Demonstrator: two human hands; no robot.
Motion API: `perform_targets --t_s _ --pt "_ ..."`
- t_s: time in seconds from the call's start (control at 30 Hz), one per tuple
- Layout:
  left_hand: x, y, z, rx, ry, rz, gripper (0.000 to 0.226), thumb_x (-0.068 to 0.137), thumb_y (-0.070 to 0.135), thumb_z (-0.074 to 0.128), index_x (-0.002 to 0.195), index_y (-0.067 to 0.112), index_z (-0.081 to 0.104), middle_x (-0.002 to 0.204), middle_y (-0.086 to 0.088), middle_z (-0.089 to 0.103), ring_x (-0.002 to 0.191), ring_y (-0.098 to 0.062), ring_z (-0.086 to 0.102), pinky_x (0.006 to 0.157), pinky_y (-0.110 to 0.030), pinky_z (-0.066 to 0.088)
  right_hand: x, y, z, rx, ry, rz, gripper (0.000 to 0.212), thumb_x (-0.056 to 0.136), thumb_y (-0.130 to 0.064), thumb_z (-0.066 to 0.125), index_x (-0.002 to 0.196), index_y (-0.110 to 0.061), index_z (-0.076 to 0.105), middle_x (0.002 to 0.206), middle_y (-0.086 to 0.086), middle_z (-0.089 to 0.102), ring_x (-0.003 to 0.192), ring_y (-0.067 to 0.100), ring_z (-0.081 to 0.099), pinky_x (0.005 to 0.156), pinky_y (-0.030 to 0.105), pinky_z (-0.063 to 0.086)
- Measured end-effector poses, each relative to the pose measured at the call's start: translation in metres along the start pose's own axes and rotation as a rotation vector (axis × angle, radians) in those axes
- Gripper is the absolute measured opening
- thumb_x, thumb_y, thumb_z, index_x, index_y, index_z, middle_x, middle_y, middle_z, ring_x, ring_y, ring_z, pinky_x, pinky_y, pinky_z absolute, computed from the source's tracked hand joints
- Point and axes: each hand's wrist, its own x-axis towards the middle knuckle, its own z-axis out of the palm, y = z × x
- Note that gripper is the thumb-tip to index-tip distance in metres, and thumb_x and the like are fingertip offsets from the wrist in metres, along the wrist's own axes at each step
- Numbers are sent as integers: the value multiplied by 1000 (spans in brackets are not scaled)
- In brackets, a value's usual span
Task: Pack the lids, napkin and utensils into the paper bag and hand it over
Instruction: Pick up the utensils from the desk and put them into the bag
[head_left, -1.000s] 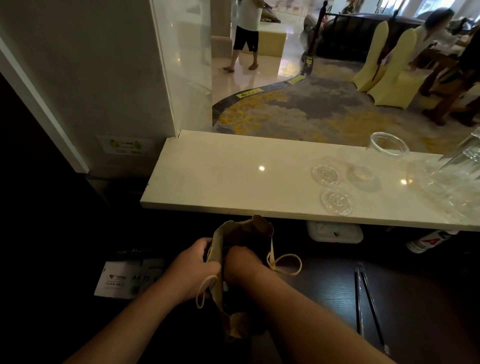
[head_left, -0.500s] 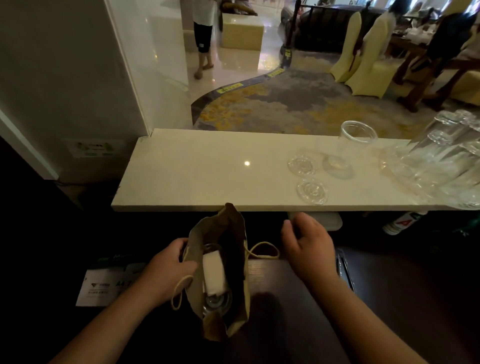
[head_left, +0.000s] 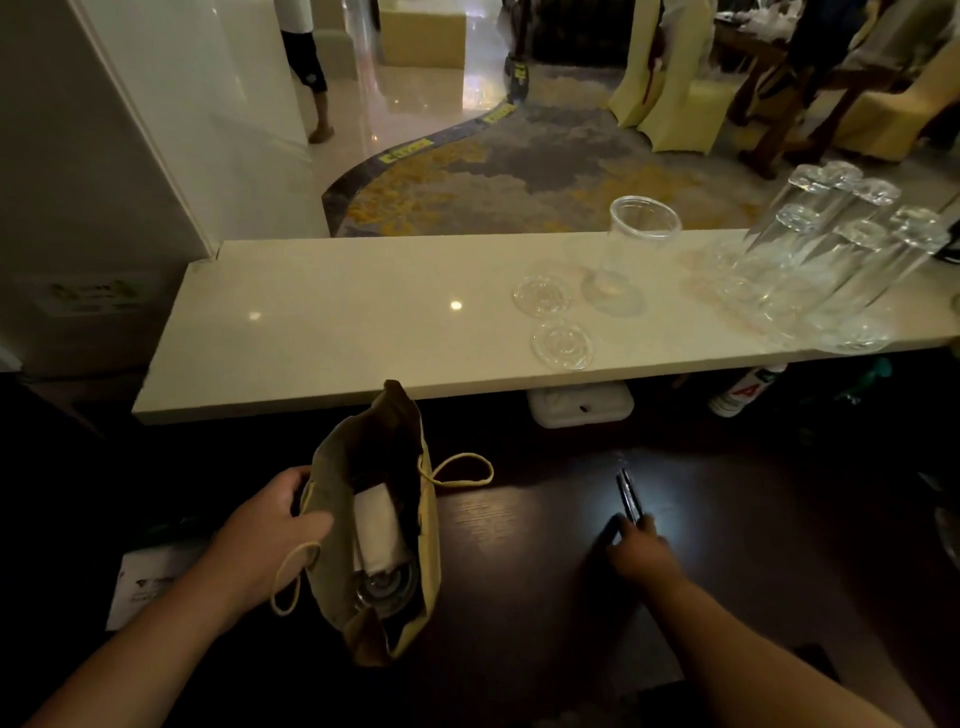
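A brown paper bag (head_left: 332, 483) with cord handles stands open on the dark wooden table. Inside it I see a folded white napkin (head_left: 376, 527) and a clear lid (head_left: 387, 590) at the bottom. My left hand (head_left: 275, 525) grips the bag's left rim. My right hand (head_left: 636, 553) rests on the table to the right, its fingers closing on the near ends of the dark utensils (head_left: 627, 493). Two clear lids (head_left: 541, 296) (head_left: 563, 343) lie on the pale counter above.
The pale counter (head_left: 322, 332) runs across in front of me, carrying an upright clear cup (head_left: 631, 249) and several clear cups (head_left: 841, 260) at the right. A white box (head_left: 582, 405) and a bottle (head_left: 743, 392) sit under the counter. A paper (head_left: 140, 587) lies left of the bag. People stand beyond.
My right hand came out of the bag, leaving the napkin inside, and moved right to the utensils. My left hand stayed on the bag's rim.
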Motion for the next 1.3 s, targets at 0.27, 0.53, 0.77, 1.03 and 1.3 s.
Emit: perform_targets --t_s 0.27,0.53,0.77,1.03,1.3 --pt "-4 6 0 -2 17 22 39 87 22 69 123 32 58 100 4 72 90 -16 67 75 -35 55 -46 -115 39 -101 -102 -312 85 94 -38 55 162 -15 9 170 11 -8 155 39 3 118 61 22" --pt "2 1 -2 6 6 21 38 91 14 66 125 28 58 98 2 72 89 -16 68 67 -31 51 -51 -136 37 -238 100 -446 49 101 -24 45 148 -13 37 154 15 37 137 37 41 103 46 45" --pt "7 -2 -2 -12 -17 16 35 91 12 66 123 28 59 98 -1 73 89 -19 70 68 -32 54 -32 -130 19 -152 87 -376 31 103 -11 38 129 -10 55 131 14 60 121 33 59 95 42 50" --pt "9 -2 -2 -26 -33 24 37 90 10 66 122 26 59 100 -2 73 92 -20 70 71 -35 56 -34 -127 8 -107 61 -370 26 102 -13 41 121 -10 59 126 14 64 115 34 64 94 41 51" --pt "5 3 -3 -20 -15 33 35 92 12 65 119 32 55 98 0 72 89 -16 68 66 -30 52 -57 -128 -21 55 163 -446 24 84 -27 65 106 -23 57 106 4 70 95 28 70 77 39 57"
